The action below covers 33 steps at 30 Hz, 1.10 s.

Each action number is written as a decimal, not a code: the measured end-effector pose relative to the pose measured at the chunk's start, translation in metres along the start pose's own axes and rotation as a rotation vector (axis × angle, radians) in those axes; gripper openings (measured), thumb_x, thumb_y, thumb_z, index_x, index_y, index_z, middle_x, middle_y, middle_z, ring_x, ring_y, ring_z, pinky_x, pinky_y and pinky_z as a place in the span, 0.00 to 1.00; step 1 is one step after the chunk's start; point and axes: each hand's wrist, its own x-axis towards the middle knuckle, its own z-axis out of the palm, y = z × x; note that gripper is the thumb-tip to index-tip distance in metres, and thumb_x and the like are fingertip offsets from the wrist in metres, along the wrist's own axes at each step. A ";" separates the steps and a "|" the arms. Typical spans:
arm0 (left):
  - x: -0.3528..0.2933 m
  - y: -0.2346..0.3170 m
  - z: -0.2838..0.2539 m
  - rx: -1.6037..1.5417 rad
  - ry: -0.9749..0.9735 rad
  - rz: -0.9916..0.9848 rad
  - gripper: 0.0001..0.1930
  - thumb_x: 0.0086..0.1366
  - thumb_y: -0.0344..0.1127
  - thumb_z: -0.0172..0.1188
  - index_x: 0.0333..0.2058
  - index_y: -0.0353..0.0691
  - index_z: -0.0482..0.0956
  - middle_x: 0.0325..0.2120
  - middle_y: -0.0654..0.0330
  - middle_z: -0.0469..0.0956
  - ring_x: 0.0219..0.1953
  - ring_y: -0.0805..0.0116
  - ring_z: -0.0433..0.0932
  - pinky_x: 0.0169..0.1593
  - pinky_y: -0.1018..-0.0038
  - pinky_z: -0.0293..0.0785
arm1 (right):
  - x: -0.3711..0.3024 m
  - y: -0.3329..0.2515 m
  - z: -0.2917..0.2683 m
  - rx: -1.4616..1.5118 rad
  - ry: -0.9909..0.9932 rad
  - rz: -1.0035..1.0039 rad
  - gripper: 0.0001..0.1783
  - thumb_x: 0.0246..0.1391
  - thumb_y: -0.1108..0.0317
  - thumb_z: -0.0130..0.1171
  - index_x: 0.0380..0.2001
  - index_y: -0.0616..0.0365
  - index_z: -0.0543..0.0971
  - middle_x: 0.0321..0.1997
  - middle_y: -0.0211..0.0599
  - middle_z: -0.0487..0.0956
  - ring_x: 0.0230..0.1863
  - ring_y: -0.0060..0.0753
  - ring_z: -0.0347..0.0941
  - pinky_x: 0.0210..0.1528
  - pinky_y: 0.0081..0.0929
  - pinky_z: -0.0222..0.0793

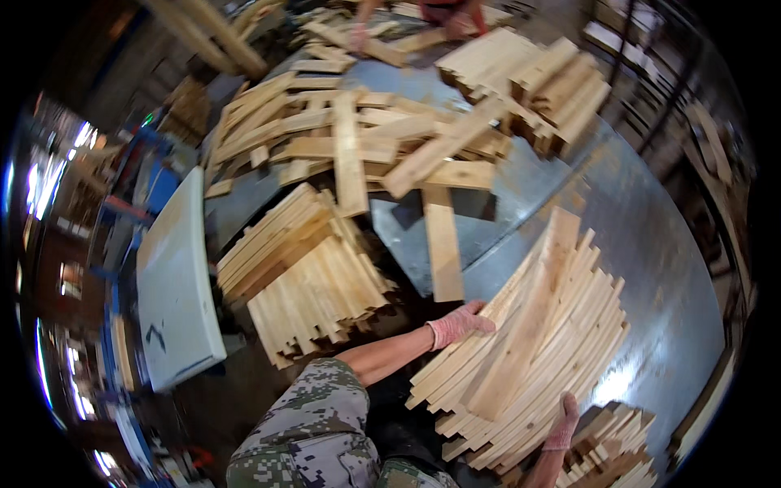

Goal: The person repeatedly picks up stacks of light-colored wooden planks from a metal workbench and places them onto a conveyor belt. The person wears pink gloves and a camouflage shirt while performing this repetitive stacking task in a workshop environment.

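A wide stack of pale wooden slats [561,350] lies before me on the metal table. A broader wooden board [521,325] rests slantwise on top of it. At the stack's left edge my left hand [461,324], in a pink knit glove, touches the slats with its fingers stretched out. My right hand [561,423], gloved alike, is against the near right side of the stack, fingers pointing up and lying along the slats. Neither hand visibly lifts a piece; the undersides of the fingers are partly hidden.
Left stands another slat stack [313,285], beside a white panel [179,285]. A loose heap of boards [350,146] covers the far side of the metal table [643,220]. More stacks sit far right [529,81] and near right [614,447]. Another person's hand [358,37] is across the table.
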 end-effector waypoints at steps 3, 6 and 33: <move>-0.059 -0.009 -0.028 -0.009 0.098 0.140 0.49 0.56 0.44 0.79 0.70 0.30 0.65 0.59 0.51 0.77 0.63 0.61 0.74 0.68 0.64 0.70 | -0.022 -0.019 0.063 -0.049 -0.076 0.008 0.19 0.62 0.53 0.65 0.45 0.57 0.82 0.45 0.36 0.84 0.47 0.38 0.81 0.56 0.40 0.80; -0.130 0.018 -0.041 -0.099 0.182 0.263 0.48 0.57 0.42 0.78 0.71 0.30 0.64 0.60 0.49 0.75 0.62 0.59 0.75 0.68 0.64 0.70 | -0.024 -0.030 0.097 -0.023 -0.148 0.004 0.14 0.62 0.54 0.66 0.35 0.53 0.80 0.38 0.31 0.82 0.43 0.32 0.80 0.54 0.37 0.80; -1.029 -0.269 -0.410 -0.689 1.031 0.683 0.50 0.60 0.41 0.77 0.74 0.31 0.57 0.63 0.47 0.74 0.61 0.57 0.77 0.64 0.61 0.75 | -0.508 0.462 0.761 -0.654 -1.703 0.560 0.10 0.59 0.62 0.62 0.30 0.57 0.80 0.31 0.28 0.79 0.33 0.30 0.73 0.39 0.29 0.69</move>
